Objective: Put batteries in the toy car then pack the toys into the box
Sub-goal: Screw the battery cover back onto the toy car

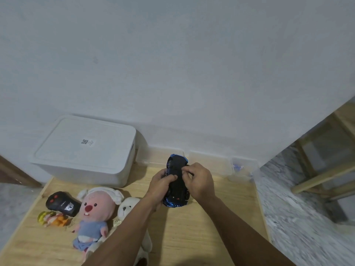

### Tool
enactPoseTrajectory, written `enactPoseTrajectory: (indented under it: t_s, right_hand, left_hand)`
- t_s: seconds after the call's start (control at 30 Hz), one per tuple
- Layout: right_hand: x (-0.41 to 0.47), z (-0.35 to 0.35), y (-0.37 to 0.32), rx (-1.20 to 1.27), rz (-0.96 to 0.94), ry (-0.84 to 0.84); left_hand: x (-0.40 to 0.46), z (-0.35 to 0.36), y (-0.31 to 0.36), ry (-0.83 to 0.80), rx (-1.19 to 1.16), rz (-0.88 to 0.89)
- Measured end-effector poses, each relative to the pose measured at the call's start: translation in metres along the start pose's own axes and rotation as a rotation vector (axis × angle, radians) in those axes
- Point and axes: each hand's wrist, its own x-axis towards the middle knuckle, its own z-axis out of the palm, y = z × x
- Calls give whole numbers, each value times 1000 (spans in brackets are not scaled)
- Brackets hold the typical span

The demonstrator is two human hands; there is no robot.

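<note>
A blue and black toy car (177,169) is held upside down above the wooden table (211,223), black underside facing up. My left hand (160,186) grips its left side, thumb across the underside. My right hand (200,179) holds the right side, fingertips pinched at the middle of the underside. No battery is visible. A white lidded box (86,150) stands shut at the back left against the wall.
On the left lie a black remote control (61,204), a pink plush in blue clothes (94,214), a white plush bear (127,207) partly under my left arm, and a small yellow-orange toy (52,218). Clear plastic containers (242,168) line the back wall. The table's right edge drops to a marbled floor.
</note>
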Motion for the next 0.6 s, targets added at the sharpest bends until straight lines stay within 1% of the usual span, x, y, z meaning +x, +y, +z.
enactPoseTrajectory:
  t_s: [0.17, 0.33, 0.6]
  right_hand:
    - [-10, 4, -2, 13, -24, 80]
    - [-15, 4, -6, -85, -50, 116]
    - [-20, 4, -7, -150, -116, 128]
  left_hand:
    - [0, 1, 1, 16, 15, -2]
    - [-1, 2, 3, 14, 27, 4]
    - [2, -1, -2, 16, 75, 14]
